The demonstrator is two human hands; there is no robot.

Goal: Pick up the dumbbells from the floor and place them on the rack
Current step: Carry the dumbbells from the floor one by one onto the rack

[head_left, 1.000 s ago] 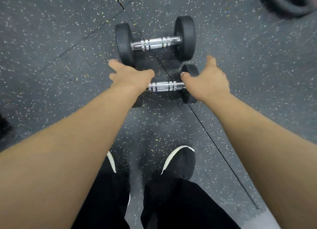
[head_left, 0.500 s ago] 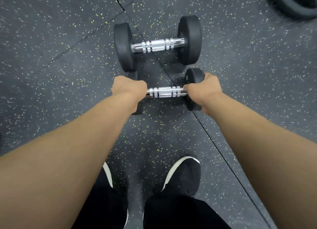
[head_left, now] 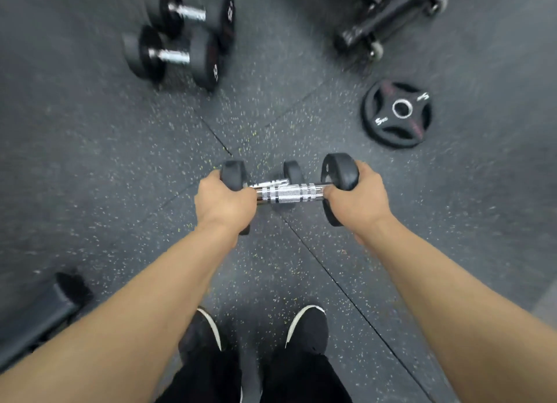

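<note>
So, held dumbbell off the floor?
Lifted: the held dumbbell, gripped at both heads by left hand and right hand, overlaps the floor dumbbell below.

Far dumbbells [head_left: 205, 60] are blurred; the top edge crops the wheeled frame [head_left: 388, 13].

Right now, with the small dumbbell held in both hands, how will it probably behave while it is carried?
Probably heavy for its size: the left hand and right hand each grip one head of the dumbbell. It looks rigid, with a chrome handle. Its round heads would likely roll if set on the floor.
</note>
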